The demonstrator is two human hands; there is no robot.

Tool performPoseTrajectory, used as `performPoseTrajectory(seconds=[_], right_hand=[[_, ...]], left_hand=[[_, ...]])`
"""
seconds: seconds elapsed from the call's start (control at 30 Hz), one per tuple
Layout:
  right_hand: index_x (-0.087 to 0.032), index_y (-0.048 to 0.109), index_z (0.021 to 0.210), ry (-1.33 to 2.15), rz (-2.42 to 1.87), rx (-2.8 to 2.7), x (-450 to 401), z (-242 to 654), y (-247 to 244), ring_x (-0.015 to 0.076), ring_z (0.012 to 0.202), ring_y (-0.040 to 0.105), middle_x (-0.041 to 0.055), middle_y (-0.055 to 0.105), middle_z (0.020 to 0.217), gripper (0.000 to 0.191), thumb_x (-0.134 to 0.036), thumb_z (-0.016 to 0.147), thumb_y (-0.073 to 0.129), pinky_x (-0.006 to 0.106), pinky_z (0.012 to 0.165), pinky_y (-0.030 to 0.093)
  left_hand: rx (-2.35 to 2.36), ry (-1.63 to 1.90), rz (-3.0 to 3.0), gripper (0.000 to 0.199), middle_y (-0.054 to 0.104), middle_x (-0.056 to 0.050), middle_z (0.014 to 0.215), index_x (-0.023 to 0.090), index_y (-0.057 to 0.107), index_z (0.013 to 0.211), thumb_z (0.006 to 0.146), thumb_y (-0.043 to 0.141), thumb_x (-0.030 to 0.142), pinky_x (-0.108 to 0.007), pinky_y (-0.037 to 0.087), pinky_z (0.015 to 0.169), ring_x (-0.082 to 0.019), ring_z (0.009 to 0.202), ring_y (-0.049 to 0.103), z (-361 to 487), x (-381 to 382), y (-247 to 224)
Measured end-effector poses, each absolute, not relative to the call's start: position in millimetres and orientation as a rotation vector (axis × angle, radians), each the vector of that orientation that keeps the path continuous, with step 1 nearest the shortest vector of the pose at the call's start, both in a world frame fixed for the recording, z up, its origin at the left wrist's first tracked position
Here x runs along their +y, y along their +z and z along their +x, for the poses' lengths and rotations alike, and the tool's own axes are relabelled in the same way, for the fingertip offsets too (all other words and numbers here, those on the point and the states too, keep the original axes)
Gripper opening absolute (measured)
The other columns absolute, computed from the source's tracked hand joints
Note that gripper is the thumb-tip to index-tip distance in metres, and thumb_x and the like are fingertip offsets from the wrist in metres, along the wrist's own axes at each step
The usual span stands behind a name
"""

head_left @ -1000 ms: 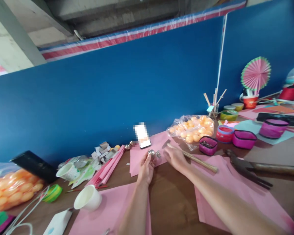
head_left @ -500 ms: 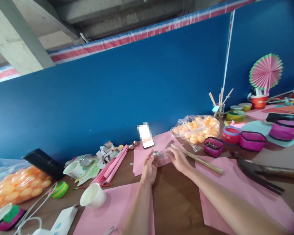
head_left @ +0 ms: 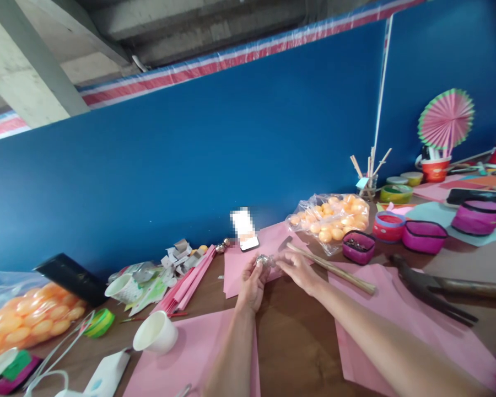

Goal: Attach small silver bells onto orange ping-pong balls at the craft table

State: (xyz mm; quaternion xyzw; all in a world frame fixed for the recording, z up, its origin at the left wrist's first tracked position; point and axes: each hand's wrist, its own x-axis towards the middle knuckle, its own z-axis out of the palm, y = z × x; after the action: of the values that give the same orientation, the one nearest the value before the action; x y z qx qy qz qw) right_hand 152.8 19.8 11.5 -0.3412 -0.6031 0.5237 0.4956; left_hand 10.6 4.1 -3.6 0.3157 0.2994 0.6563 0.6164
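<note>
Along the back, a blue partition [head_left: 215, 149]; before it, a brown table [head_left: 293, 336], bearing most of the lot. Pink sheets [head_left: 380, 325], laid in several places: to the right, at the lower left, and beneath the area beyond the hands. Bag of orange balls [head_left: 33, 317], at the far left; second bag [head_left: 334, 220], likewise filled, beside the partition and right of centre. Large claw hammer [head_left: 432, 283], dark head, wooden handle; lies at the right, partly over pink paper. Small hammer [head_left: 339, 269], pale handle; lies aslant, head just beyond the right hand [head_left: 297, 271]. Right hand: palm down, fingers reaching to silvery pieces [head_left: 265, 260], spread narrow; whether pinching one or merely beside them, cannot tell. Left hand [head_left: 252, 286]: pinches the same pieces, thumb uppermost. Phone [head_left: 249, 242], screen blurred over; sits near the partition, just past the hands. Fuchsia container [head_left: 358, 248], holding small dark bits; stands near the second bag. Silvery pieces, smallest entry: at the left fingertips, between both hands, exact form too small to read. Step in hand, as judged: two-handed handling or adjusting of these pieces. Next move, as judged: calls for a steady left pinch and fine right-fingertip work.
</note>
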Motion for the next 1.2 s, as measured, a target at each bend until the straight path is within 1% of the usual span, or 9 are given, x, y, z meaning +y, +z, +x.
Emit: performPoseTrajectory(seconds=[0.13,0.27,0.43,0.53,0.77,0.93,1.07,1.2], right_hand=[[-0.017,0.056,0.083,1.312,-0.811,-1.423,18.0,152.0,11.7,0.0141,0.068,0.057,0.001,0.06,0.074,0.02,-0.035,0.074,0.053,0.026,0.061,0.045],[-0.018,0.055,0.079,1.218,-0.829,-1.474,16.7,151.8,12.7,0.0135,0.065,0.055,-0.0006,0.059,0.071,0.017,-0.034,0.075,0.052,0.026,0.061,0.042],[-0.018,0.056,0.078,1.103,-0.828,-1.533,19.5,151.3,7.7,0.0157,0.078,0.054,-0.0003,0.06,0.079,0.015,-0.032,0.074,0.052,0.028,0.072,0.04],[-0.018,0.056,0.08,1.106,-0.848,-1.552,20.9,151.7,5.3,0.0167,0.08,0.053,0.0003,0.06,0.081,0.017,-0.034,0.075,0.05,0.029,0.074,0.039],[-0.018,0.056,0.078,1.086,-0.877,-1.59,19.2,152.3,8.1,0.0151,0.075,0.052,0.0004,0.059,0.078,0.017,-0.033,0.076,0.048,0.027,0.071,0.039],[-0.018,0.056,0.08,1.143,-0.845,-1.55,19.0,151.5,8.1,0.0165,0.081,0.053,0.0013,0.06,0.085,0.017,-0.033,0.075,0.05,0.029,0.075,0.039],[-0.018,0.055,0.081,1.185,-0.784,-1.517,19.6,150.1,6.0,0.0166,0.082,0.053,0.0015,0.06,0.088,0.017,-0.033,0.076,0.05,0.029,0.075,0.04],[-0.018,0.055,0.079,1.166,-0.778,-1.546,20.2,150.3,5.5,0.0154,0.077,0.053,0.0008,0.059,0.082,0.014,-0.031,0.076,0.05,0.028,0.071,0.04]], left_hand=[[0.689,1.508,0.732,0.032,0.061,-0.005,0.101,0.019,0.055,0.102,0.07,0.06,0.017,-0.028,0.042,0.085,-0.014,0.092,0.058,10.4,4.0,-3.0],[0.701,1.499,0.737,0.038,0.062,-0.005,0.101,0.02,0.055,0.104,0.067,0.064,0.017,-0.026,0.042,0.085,-0.013,0.092,0.058,10.2,4.0,-3.5],[0.715,1.486,0.752,0.037,0.061,-0.006,0.104,0.019,0.056,0.101,0.065,0.066,0.017,-0.027,0.041,0.087,-0.015,0.094,0.057,11.0,4.3,-4.3],[0.722,1.482,0.775,0.034,0.06,-0.006,0.105,0.018,0.056,0.099,0.066,0.065,0.017,-0.028,0.04,0.088,-0.015,0.096,0.056,11.4,3.8,-3.3],[0.733,1.472,0.794,0.035,0.06,-0.007,0.105,0.018,0.055,0.101,0.067,0.064,0.019,-0.031,0.039,0.09,-0.016,0.096,0.056,11.1,3.0,-2.5],[0.723,1.465,0.798,0.037,0.06,-0.007,0.106,0.018,0.054,0.104,0.067,0.063,0.018,-0.032,0.037,0.092,-0.016,0.098,0.055,10.6,3.1,-3.3],[0.685,1.467,0.826,0.037,0.059,-0.006,0.107,0.019,0.055,0.103,0.067,0.063,0.016,-0.033,0.034,0.094,-0.017,0.099,0.054,10.8,1.5,-1.9],[0.677,1.486,0.861,0.039,0.06,-0.006,0.102,0.018,0.056,0.102,0.064,0.064,0.012,-0.034,0.033,0.095,-0.017,0.098,0.054,11.6,0.0,0.6]])
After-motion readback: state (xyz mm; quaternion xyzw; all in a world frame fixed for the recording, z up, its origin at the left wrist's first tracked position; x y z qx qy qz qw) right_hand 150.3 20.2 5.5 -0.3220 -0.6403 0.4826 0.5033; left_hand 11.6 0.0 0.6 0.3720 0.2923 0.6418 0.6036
